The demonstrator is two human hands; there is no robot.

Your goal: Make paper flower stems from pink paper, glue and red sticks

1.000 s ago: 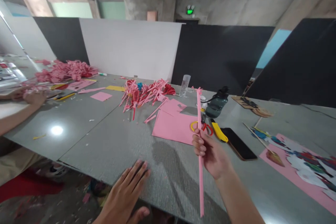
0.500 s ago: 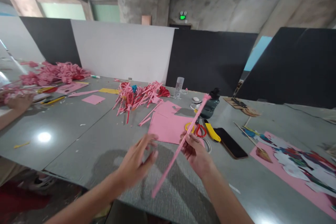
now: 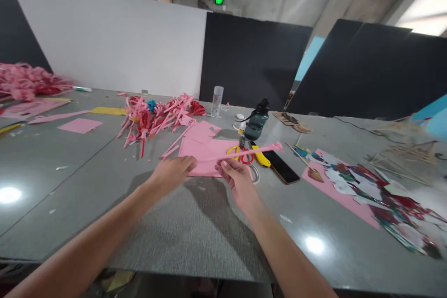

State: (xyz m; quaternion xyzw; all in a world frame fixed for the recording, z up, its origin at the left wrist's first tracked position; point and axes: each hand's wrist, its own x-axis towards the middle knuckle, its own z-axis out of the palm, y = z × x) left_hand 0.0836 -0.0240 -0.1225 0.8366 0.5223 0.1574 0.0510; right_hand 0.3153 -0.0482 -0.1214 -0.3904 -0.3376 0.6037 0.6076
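A thin pink paper stick (image 3: 258, 151), with a small knob at its right end, lies almost level between my hands above the table. My right hand (image 3: 237, 179) pinches it near the middle, thumb on top. At its left end, my left hand (image 3: 172, 171) has its fingers closed round the tip, which is hidden. Beneath the stick are pink paper sheets (image 3: 195, 149). Scissors with yellow and red handles (image 3: 247, 156) lie just beyond my right hand, partly covered by the stick. To their right rest a yellow-handled cutter (image 3: 261, 157) and a black phone (image 3: 284, 170).
Behind the sheets is a heap of pink and red paper sticks (image 3: 153, 118). A clear cylinder (image 3: 217, 101) and a dark water bottle (image 3: 257, 121) stand farther back. Painted cut-outs cover a pink sheet (image 3: 344, 195) at right. A larger pink pile (image 3: 30, 81) sits far left.
The pink stick has swung from a steep slant to nearly level. My left hand, apart from it before, has closed on its lower end. The view has turned right.
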